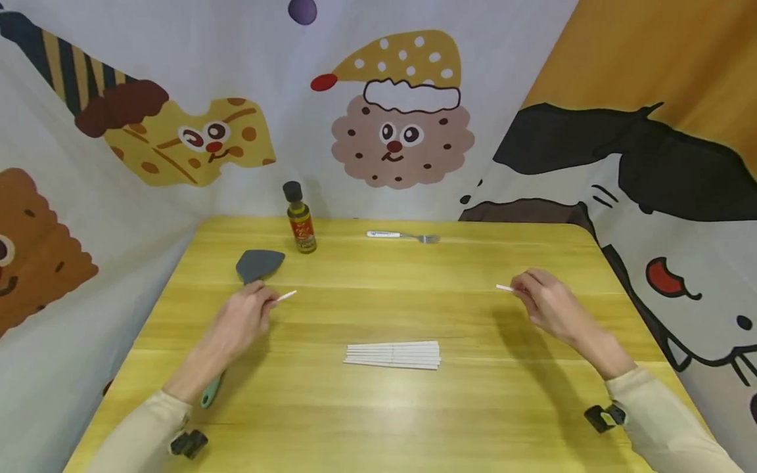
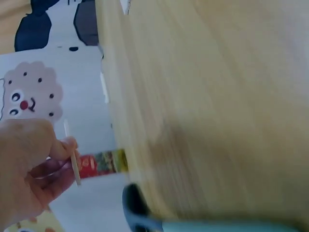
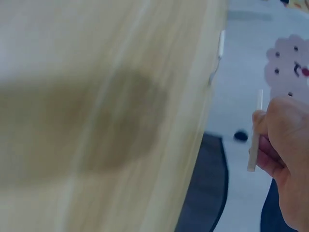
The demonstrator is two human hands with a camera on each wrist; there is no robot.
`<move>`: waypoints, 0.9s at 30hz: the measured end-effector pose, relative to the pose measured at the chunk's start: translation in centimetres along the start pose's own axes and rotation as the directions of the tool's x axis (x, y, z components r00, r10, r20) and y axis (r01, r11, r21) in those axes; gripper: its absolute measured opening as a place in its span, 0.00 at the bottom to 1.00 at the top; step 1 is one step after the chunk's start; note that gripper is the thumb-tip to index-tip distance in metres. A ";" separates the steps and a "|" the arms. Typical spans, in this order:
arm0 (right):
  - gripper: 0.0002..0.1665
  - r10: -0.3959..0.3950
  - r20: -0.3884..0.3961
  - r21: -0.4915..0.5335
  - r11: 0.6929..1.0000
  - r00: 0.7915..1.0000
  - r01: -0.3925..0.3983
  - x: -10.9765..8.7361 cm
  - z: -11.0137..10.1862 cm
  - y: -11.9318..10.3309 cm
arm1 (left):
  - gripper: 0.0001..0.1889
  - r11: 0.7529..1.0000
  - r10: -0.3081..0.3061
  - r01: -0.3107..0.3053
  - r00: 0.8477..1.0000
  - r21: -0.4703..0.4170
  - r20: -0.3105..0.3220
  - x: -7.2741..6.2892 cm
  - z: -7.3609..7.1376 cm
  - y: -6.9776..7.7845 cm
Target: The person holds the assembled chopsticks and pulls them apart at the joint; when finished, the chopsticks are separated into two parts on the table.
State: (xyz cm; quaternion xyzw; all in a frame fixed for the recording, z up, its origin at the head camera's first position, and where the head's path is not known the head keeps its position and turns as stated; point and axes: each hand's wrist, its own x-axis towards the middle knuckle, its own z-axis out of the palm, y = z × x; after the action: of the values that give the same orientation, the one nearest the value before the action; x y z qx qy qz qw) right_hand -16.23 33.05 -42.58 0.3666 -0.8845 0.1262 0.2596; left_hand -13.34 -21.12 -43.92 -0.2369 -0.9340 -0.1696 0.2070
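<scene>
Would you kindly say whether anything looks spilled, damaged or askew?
Nothing looks spilled or damaged; only the row of white sticks near the middle of the table looks slightly askew, fanning wider toward its right end.

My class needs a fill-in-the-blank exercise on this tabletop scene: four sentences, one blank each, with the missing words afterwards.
1. The left hand pinches a white stick, and the right hand pinches another white ____.
2. The bottle has a ____ cap.
3. In the head view, the fork has its tines pointing ____.
4. The spatula has a ____ handle.

Missing words: stick; black; right; green.
</scene>
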 end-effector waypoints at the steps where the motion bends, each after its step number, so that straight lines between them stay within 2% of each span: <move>1: 0.14 -0.008 0.009 -0.005 1.000 1.000 0.008 0.5 0.2 0.0 | 0.04 1.000 0.008 -0.008 1.000 -0.006 0.019 0.6 0.3 -0.1; 6: 0.09 -0.062 0.014 0.018 0.998 0.998 0.062 3.4 2.4 -0.6 | 0.02 0.999 0.050 -0.050 0.995 -0.010 0.082 4.8 1.7 0.9; 10: 0.05 -0.038 0.039 0.052 0.998 0.999 0.036 5.5 3.2 -0.3 | 0.02 0.997 0.081 -0.079 0.992 -0.024 0.102 8.2 2.2 1.3; 14: 0.04 0.007 0.073 0.059 0.998 0.997 -0.011 7.5 3.6 0.3 | 0.03 0.996 0.088 -0.084 0.983 -0.033 0.160 11.3 2.9 1.9; 21: 0.02 0.069 0.156 0.089 0.993 0.985 -0.084 11.8 4.9 0.4 | 0.08 0.998 0.034 -0.020 0.971 -0.061 0.235 15.7 4.3 2.8; 27: 0.05 0.135 0.244 0.074 0.985 0.960 -0.157 14.5 6.0 0.7 | 0.11 0.994 -0.033 0.063 0.956 -0.094 0.290 18.1 5.3 3.0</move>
State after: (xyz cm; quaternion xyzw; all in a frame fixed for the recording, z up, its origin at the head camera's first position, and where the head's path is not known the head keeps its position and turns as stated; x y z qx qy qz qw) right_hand -27.51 22.63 -39.58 0.3244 -0.9271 0.1409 0.1242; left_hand -27.99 -9.66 -39.35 -0.2467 -0.9496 -0.1860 0.0523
